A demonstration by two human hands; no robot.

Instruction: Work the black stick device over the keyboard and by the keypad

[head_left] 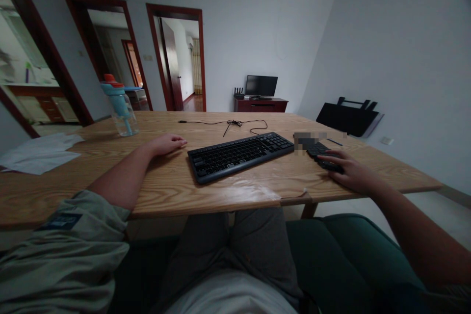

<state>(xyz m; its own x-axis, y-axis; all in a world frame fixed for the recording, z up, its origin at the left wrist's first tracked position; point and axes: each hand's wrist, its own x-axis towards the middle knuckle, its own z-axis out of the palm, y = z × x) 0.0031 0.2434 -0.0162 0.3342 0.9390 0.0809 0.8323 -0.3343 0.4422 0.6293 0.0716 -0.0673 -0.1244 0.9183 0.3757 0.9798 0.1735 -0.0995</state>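
A black keyboard lies at a slant on the wooden table in front of me. Its bundled cable stretches out behind it. Left of the keyboard, my left hand rests on the tabletop, apart from it, with fingers loosely curled and nothing visible in them. To the keyboard's right, the fingers of my right hand reach over a small black object, whose kind I cannot make out. Just beyond those fingers are more dark pieces, partly hidden by a pixelated patch.
A clear bottle with a blue and red lid stands at the table's left, near white papers. A thin dark stick lies beyond my right hand. Farther off are a monitor on a cabinet and a folded black item.
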